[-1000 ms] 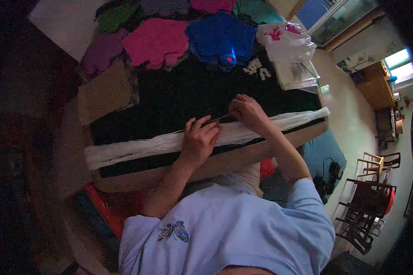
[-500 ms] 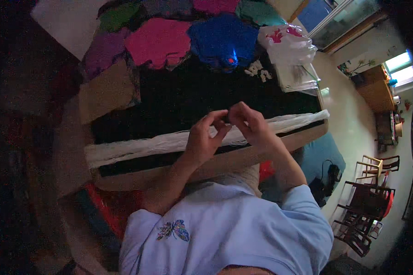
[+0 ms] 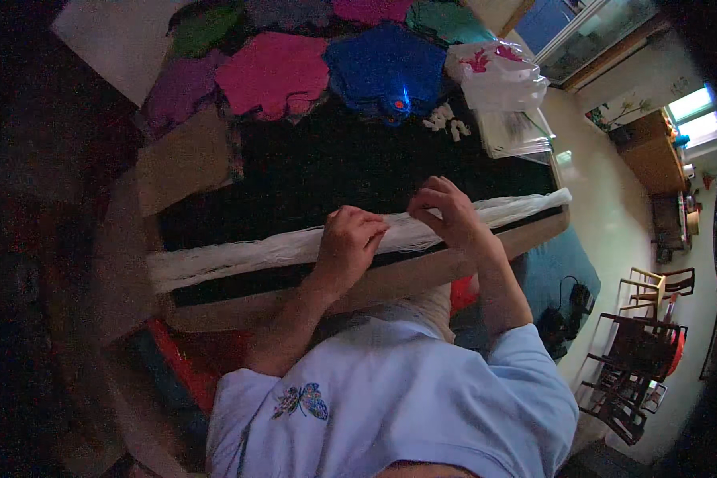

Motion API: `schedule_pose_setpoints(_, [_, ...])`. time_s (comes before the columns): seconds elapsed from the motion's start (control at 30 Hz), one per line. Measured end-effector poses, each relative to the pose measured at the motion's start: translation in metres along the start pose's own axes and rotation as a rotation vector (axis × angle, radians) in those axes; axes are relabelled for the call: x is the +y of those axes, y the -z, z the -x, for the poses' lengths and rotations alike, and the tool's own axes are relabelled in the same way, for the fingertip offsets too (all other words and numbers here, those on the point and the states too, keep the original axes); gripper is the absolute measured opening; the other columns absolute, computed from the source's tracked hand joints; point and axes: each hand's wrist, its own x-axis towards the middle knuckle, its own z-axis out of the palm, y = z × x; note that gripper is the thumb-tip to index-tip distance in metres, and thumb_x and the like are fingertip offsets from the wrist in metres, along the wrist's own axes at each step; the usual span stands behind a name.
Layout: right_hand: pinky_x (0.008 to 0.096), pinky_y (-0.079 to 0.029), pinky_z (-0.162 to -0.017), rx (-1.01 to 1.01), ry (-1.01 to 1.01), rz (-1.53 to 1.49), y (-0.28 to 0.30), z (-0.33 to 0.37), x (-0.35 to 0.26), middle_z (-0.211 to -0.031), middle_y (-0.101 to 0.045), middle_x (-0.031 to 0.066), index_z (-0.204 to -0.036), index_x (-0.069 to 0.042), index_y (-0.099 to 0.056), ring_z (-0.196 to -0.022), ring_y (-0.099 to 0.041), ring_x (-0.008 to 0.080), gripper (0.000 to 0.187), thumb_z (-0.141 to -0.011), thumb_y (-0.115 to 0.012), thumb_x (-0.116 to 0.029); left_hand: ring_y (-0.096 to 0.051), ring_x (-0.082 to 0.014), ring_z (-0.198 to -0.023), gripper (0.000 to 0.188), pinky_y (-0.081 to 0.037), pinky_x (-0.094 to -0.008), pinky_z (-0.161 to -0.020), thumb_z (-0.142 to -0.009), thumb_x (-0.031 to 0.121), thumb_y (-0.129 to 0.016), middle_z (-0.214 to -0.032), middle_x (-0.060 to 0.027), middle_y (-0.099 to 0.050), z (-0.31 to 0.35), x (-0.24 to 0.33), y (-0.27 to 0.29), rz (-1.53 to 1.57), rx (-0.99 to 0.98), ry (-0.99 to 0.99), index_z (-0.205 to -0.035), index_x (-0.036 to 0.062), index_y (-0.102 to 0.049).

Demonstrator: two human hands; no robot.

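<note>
The left hand [image 3: 350, 239] has its grip closed on the band of white thread strands [image 3: 279, 248], fingers curled down over it just left of the frame's centre; the right hand [image 3: 446, 211] sits just beside it, its grip pinched shut on the same strands, fingertips bent inward. The band runs from the lower left to the right edge of the black cloth [image 3: 327, 171], across the near side of the surface [image 3: 406, 275]; beyond, at the top of the frame, lie flower-shaped crocheted pieces, a pink one [image 3: 275, 72] and a blue one [image 3: 382, 68]; a white plastic bag [image 3: 498, 76] rests at upper right; wooden chairs [image 3: 641, 350] stand at lower right.
</note>
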Motion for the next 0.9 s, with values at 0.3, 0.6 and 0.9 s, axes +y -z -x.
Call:
schedule_pose_setpoints(0.3, [0.0339, -0.04, -0.074, -0.102, 0.214, 0.046, -0.009, 0.01, 0.016, -0.078, -0.055, 0.0054, -0.075, -0.007, -0.056, -0.08, -0.051, 0.0241, 0.009, -0.069, -0.063, -0.006, -0.053, -0.0236, -0.09, 0.015, -0.041, -0.0371, -0.081, -0.069, 0.012, -0.066, -0.089, -0.0041, -0.063, 0.004, -0.002, -0.003, 0.008, -0.021, 0.042, -0.085, 0.0089, -0.065])
schedule_pose_setpoints(0.6, [0.0343, -0.042, -0.072, -0.103, 0.16, 0.088, -0.006, 0.011, 0.013, -0.081, -0.054, 0.0064, -0.078, -0.007, -0.056, -0.082, -0.051, 0.0255, 0.008, -0.072, -0.061, -0.006, -0.055, -0.0241, -0.086, 0.016, -0.042, -0.0375, -0.079, -0.07, 0.012, -0.066, -0.089, -0.0065, -0.062, 0.006, -0.01, -0.008, 0.024, -0.001, 0.05, -0.085, 0.0081, -0.064])
schedule_pose_setpoints(0.9, [0.0317, -0.045, -0.069, 0.118, -0.062, -0.073, -0.007, 0.008, 0.01, -0.081, -0.054, 0.0083, -0.084, -0.003, -0.055, -0.079, -0.053, 0.0249, 0.017, -0.071, -0.056, 0.008, -0.055, -0.0249, -0.087, 0.015, -0.043, -0.0369, -0.078, -0.077, 0.014, -0.061, -0.089, -0.0082, -0.062, 0.004, -0.006, -0.006, 0.029, -0.013, 0.08, -0.09, 0.0067, -0.063])
